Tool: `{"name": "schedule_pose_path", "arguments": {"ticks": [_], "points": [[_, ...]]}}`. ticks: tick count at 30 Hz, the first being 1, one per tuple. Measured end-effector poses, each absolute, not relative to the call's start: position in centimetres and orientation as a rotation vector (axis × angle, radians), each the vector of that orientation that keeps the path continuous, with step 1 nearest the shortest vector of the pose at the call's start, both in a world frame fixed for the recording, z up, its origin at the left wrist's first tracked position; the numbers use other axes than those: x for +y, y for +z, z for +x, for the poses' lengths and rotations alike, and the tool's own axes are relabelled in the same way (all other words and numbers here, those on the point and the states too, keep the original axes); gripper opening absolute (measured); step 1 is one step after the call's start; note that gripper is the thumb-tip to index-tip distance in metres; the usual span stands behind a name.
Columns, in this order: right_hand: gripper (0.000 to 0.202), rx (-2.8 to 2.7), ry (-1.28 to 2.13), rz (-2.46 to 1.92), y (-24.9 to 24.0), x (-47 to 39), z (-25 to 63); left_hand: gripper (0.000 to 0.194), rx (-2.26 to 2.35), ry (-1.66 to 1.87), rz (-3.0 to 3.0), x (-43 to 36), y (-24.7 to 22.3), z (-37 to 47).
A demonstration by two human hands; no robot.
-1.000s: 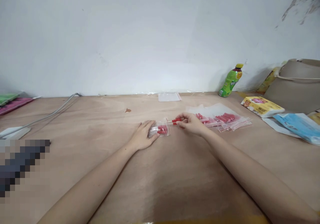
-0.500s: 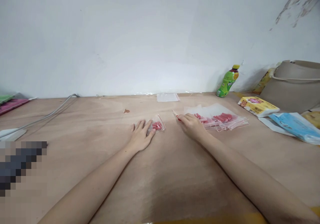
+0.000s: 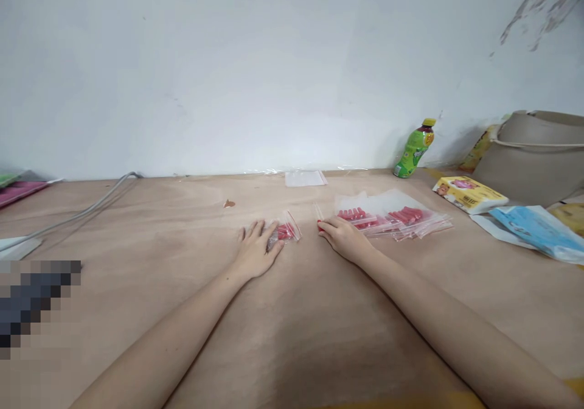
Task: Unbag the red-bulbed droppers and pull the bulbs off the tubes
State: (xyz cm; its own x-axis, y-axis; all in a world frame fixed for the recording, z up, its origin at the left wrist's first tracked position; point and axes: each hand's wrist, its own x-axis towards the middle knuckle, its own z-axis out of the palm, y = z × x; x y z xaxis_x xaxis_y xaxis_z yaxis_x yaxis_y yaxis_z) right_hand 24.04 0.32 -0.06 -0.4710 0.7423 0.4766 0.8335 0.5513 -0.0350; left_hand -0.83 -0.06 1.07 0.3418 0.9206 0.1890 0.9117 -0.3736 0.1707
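Observation:
My left hand [image 3: 256, 249] lies flat on the brown table, fingers spread, its thumb and index finger beside a small clear zip bag with red pieces [image 3: 286, 231]. The fingers of my right hand [image 3: 342, 236] are closed on a thin stick with a red end [image 3: 319, 221], low over the table. Just right of that hand, several clear bags with red pieces [image 3: 406, 215] lie overlapped in a pile.
Near the wall lies a flat clear bag [image 3: 305, 179]. At the right are a green bottle [image 3: 413, 151], a yellow tissue pack [image 3: 469, 194], a blue pack [image 3: 542, 229] and a grey bag [image 3: 529, 153]. A grey cable [image 3: 98, 204] runs at the left.
My right hand has moved slightly down and left with the red-ended stick, which now points away from me. More red pieces show in the pile. My left hand has barely moved.

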Motion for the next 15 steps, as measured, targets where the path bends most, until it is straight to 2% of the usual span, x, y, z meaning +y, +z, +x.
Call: {"name": "schedule_pose_path", "arguments": {"ticks": [11, 15], "points": [[0.021, -2.268, -0.29, -1.299, 0.7, -0.3, 23.8, 0.053, 1.596, 0.421, 2.603, -0.1, 1.2, -1.1], [0.02, -2.13, -0.135, -1.226, 1.2, -1.0, 22.5, 0.049, 1.517, 0.492, 2.629, -0.2, 1.3, -0.9]]}}
